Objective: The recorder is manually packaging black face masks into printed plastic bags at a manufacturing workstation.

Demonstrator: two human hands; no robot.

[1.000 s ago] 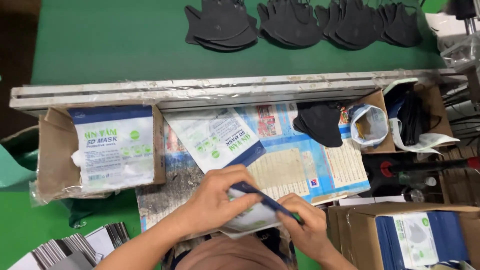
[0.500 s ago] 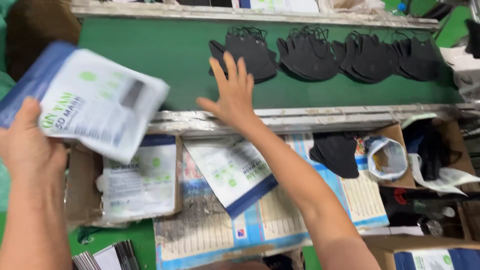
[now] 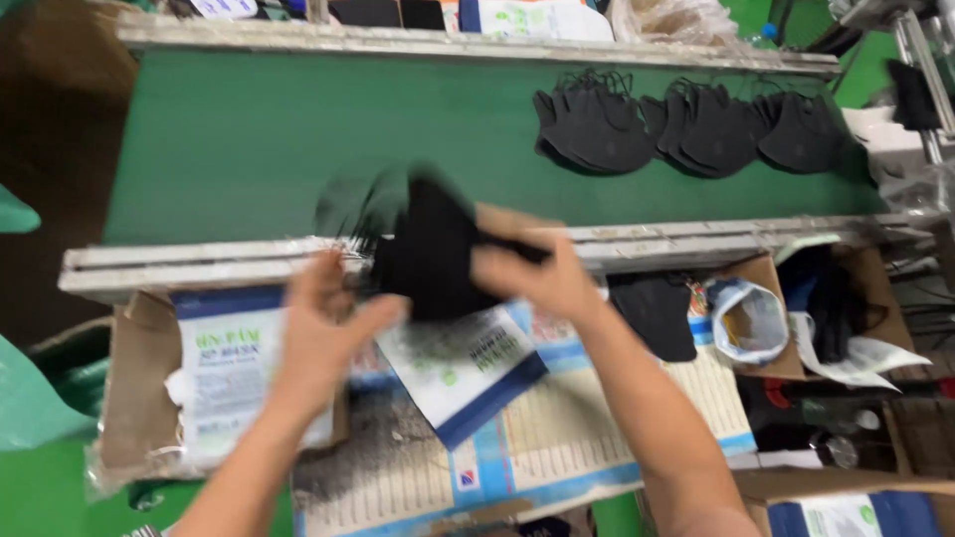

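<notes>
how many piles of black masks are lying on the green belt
3, side by side at the belt's far right: left pile, middle pile, right pile. They overlap, so pile edges are uncertain. A separate blurred bunch is in the hands.

Black on the stack of masks (image 3: pixel 430 254) at frame centre, blurred dark against the rest. Deep green across the conveyor belt (image 3: pixel 249 149), upper half of frame. More black along the upper right: the row of masks (image 3: pixel 686 129). White with green print and a navy band on the pouch (image 3: pixel 463 368) at centre bottom. Same white-green-blue on the pouch pile (image 3: pixel 224 368) at lower left, inside a brown cardboard box (image 3: pixel 129 388). Pale cream, blue-edged, on the printed sheet (image 3: pixel 557 438) underneath. Dull silver-grey on the belt's rail (image 3: pixel 179 267).
</notes>
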